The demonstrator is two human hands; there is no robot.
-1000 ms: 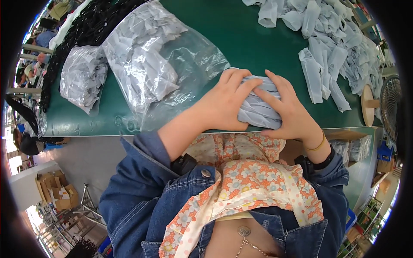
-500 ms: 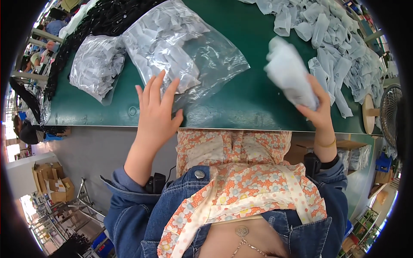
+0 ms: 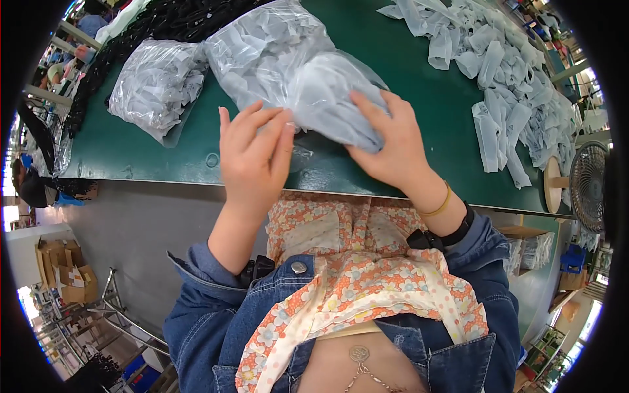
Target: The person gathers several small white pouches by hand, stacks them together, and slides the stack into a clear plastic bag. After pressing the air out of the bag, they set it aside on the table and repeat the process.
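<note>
Right hand (image 3: 392,141) grasps a bundle of pale grey pieces (image 3: 347,118) — located at the mouth of the large clear bag (image 3: 262,59), partly under its film. Left hand (image 3: 254,147) pinches that bag's edge. A smaller bag (image 3: 157,85) lies left on the green table (image 3: 419,85) (loose grey pieces (image 3: 488,59) heaped right).

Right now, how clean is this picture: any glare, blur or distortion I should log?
Head view: bright glare streaks the large clear bag; head view: the gray bundle in the right hand looks soft, its folds smeared; head view: the green table's front edge bends slightly, and the picture's rim falls to black.
</note>
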